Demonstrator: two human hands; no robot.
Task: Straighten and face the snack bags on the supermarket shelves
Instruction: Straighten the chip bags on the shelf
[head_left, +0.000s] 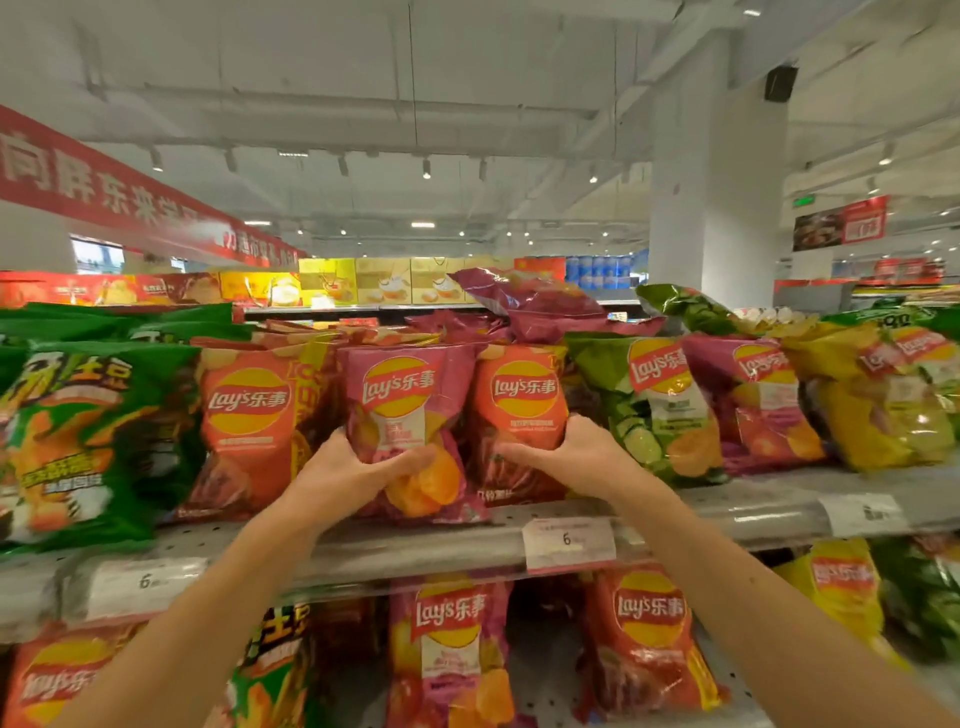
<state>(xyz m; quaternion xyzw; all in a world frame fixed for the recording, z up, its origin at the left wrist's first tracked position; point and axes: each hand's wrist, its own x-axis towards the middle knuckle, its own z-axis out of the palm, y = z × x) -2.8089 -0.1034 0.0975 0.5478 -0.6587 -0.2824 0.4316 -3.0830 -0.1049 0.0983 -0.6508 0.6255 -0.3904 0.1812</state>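
On the top shelf a row of Lay's bags stands facing front. My left hand grips the lower part of a pink bag at the middle of the shelf. My right hand grips the lower middle of the orange-red bag just to its right. Both bags stand upright with their logos facing me. An orange-red bag stands left of the pink one. A purple bag lies tilted on top of the row behind.
Green snack bags fill the shelf's left end. Green, pink and yellow Lay's bags lean at the right. Price tags hang on the shelf edge. More bags stand on the shelf below. A white pillar rises behind.
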